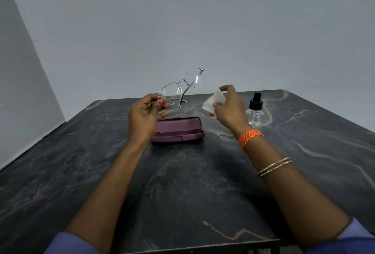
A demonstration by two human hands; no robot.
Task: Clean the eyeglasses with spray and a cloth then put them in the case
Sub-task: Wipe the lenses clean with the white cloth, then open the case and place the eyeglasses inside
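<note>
I'm pinching the eyeglasses (182, 86) aloft by 1 rim corner in my left hand (145, 114), baring both lenses for the cloth (214, 101) my right hand (228, 107) is gripping at 3 o'clock, above the shut case (178, 130).

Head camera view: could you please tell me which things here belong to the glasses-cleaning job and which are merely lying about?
Belonging to the job:
thin metal-framed eyeglasses, held in the left hand
white folded cloth, held in the right hand
clear spray bottle with black nozzle
closed purple hard case

Just there:
dark marbled table
</note>
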